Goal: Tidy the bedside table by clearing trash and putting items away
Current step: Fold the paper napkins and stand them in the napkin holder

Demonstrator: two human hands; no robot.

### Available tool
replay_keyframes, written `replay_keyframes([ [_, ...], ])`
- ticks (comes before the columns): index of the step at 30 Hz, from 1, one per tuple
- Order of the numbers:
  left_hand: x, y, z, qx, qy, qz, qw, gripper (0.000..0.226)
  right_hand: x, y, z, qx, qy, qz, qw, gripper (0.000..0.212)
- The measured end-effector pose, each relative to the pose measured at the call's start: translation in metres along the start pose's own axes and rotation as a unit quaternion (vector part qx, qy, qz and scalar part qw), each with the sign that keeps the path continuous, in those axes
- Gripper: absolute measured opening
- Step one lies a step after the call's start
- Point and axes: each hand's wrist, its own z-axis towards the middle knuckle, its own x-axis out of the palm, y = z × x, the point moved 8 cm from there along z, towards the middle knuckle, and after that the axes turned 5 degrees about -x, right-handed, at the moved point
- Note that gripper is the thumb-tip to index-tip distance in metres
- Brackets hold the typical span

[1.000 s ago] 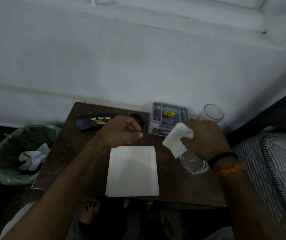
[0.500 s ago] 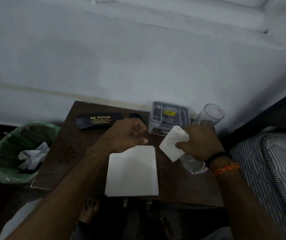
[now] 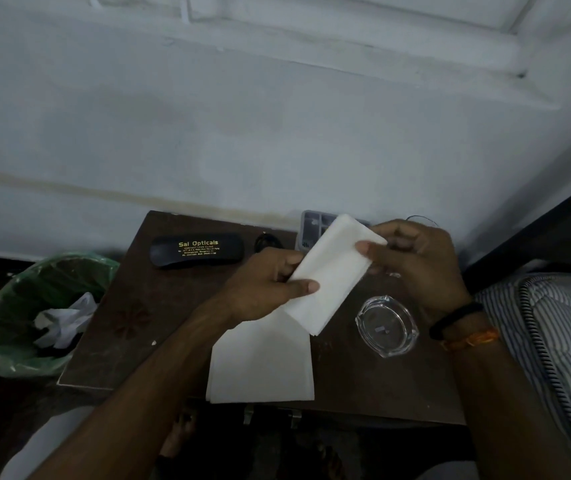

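Above the middle of the bedside table (image 3: 159,323), both hands hold a folded white napkin (image 3: 332,275) in the air: the left hand (image 3: 263,289) pinches its lower left edge between thumb and fingers, and the right hand (image 3: 415,261) pinches its upper right corner. At the front edge lies a stack of white napkins (image 3: 260,365), partly covered by the left forearm. A black glasses case (image 3: 197,251) sits near the back left corner, and a glass ashtray (image 3: 386,325) lies toward the right edge. The held napkin hides most of a grey box (image 3: 311,226) at the back edge; a small dark object (image 3: 266,241) beside it is perhaps a lid, too dim to tell. Left of the table stands a green-lined bin (image 3: 35,306) holding crumpled paper (image 3: 64,320). A striped mattress (image 3: 561,327) is cut off at right.
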Motion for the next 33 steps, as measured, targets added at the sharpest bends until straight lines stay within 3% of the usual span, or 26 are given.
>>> replay_keyframes([
  [2,-0.004,0.003,0.001,-0.016,-0.022,-0.037,0.999,0.037,-0.014,-0.005,0.001,0.0,-0.089,0.058,0.994,0.008],
  [4,-0.009,0.004,0.001,-0.03,-0.047,-0.066,0.996,0.038,-0.015,-0.016,-0.001,0.032,-0.116,0.087,0.989,0.008],
  [7,-0.013,0.005,0.0,-0.053,-0.072,-0.151,0.985,0.038,0.022,-0.036,-0.006,0.126,0.038,0.086,0.988,0.022],
  [9,-0.013,0.005,0.001,-0.059,-0.073,-0.195,0.976,0.038,0.048,-0.043,-0.011,0.128,0.131,0.043,0.982,0.039],
  [13,-0.008,0.012,0.005,-0.075,-0.079,-0.215,0.97,0.042,0.064,-0.053,-0.006,0.129,0.135,0.055,0.981,0.03],
  [16,-0.013,0.016,0.014,-0.06,-0.133,-0.137,0.98,0.04,0.056,-0.053,0.007,0.093,0.107,0.006,0.99,0.027],
  [20,-0.023,-0.002,0.027,0.045,-0.214,0.114,0.969,0.042,0.019,-0.058,0.023,0.086,-0.047,0.094,0.991,0.019],
  [24,-0.01,-0.009,0.042,0.087,-0.146,0.255,0.952,0.064,-0.027,-0.062,0.024,0.08,-0.221,0.137,0.962,0.019],
  [27,-0.006,-0.002,0.055,0.076,-0.118,0.286,0.948,0.052,-0.039,-0.064,0.023,0.07,-0.243,0.119,0.96,0.019],
  [33,-0.008,0.003,0.061,0.072,-0.145,0.282,0.946,0.02,-0.034,-0.065,0.027,0.043,-0.204,0.059,0.976,0.014],
])
